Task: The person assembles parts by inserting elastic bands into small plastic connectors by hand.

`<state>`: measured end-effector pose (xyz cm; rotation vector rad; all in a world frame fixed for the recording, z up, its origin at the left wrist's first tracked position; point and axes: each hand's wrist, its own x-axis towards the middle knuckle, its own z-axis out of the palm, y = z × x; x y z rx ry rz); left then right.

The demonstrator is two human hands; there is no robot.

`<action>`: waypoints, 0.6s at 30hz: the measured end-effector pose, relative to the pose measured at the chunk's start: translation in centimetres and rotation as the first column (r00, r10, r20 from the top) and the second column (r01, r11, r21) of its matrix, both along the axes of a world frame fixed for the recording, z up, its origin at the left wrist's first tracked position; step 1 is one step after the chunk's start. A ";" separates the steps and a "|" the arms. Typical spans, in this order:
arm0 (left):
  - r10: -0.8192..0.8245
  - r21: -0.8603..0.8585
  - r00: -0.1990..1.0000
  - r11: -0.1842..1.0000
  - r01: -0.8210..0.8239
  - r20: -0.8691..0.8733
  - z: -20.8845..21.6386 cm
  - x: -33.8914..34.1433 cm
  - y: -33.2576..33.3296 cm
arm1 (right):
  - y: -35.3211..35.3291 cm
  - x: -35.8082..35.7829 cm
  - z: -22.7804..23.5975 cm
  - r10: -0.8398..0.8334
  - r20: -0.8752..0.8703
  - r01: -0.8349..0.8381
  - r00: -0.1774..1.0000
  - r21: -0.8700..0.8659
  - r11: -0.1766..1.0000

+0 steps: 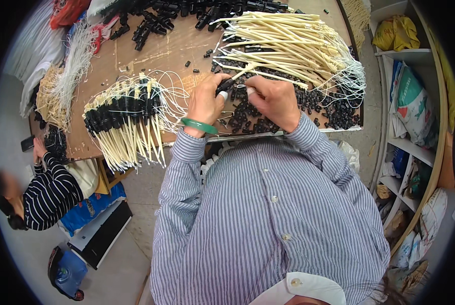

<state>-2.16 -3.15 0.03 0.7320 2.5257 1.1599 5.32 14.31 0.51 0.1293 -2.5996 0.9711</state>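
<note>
Black connector (225,85), partly hidden, gripped by left fingers (214,80); whether right fingers (257,83) grip, I can't tell.

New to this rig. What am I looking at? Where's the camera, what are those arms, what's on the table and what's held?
No robot here: these are a person's own bare hands. The single picture comes from the left of two wide fisheye cameras worn on the head, looking down, so straight edges bend near the rim and the striped shirt fills the lower part.

On the table, loose cream tubes lie at upper right, small black pieces below them, and a row of black-and-cream assemblies to the left.

The left hand, with a green bangle at its wrist, holds a black part; a cream tube seems to run out of it. The right hand is close beside; its grip is unclear.
</note>
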 end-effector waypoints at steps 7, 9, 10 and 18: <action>-0.077 -0.062 0.997 0.995 0.078 0.009 0.8 -0.2 -0.1 | 0.2 -0.3 0.1 -0.008 -0.015 0.007 1.000 -0.039 0.999; -0.100 -0.057 0.995 0.993 0.100 0.011 1.4 -0.1 0.2 | 0.1 -0.2 0.4 -0.007 0.020 0.009 1.000 -0.065 0.998; -0.123 -0.052 0.992 0.991 0.123 0.013 1.6 0.0 0.2 | 0.0 -0.1 0.5 -0.007 0.053 0.011 0.999 -0.091 0.996; -0.256 0.030 0.948 0.967 0.255 0.189 1.2 -0.4 0.5 | 0.0 0.0 0.3 0.163 0.081 -0.146 0.983 -0.184 0.972</action>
